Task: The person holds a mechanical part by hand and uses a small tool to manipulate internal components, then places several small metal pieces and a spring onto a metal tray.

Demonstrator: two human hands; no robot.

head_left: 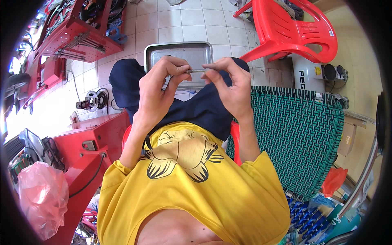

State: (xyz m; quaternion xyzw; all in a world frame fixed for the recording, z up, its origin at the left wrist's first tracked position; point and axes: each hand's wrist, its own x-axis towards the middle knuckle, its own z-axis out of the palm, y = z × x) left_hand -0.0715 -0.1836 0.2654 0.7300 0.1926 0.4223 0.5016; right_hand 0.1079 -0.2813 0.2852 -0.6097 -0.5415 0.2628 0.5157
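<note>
My left grip [159, 83] and right grip [235, 85] both pinch one thin rod [198, 71] (can't see its ends); one tray [188, 51], partly hidden.

Here's the L hand [157, 85], up front, thumb and index tips pressed tog. in a firm pinch, back of the hand facing up. Opp. it, the R hand [237, 90] pinches too, tips pointing at L's, near but not touching. Both approx. level. L forearm [138, 134], bare, angles fwd and inward; R forearm [248, 134], also bare, runs nearly straight fwd w/ only a slight inward lean.
</note>
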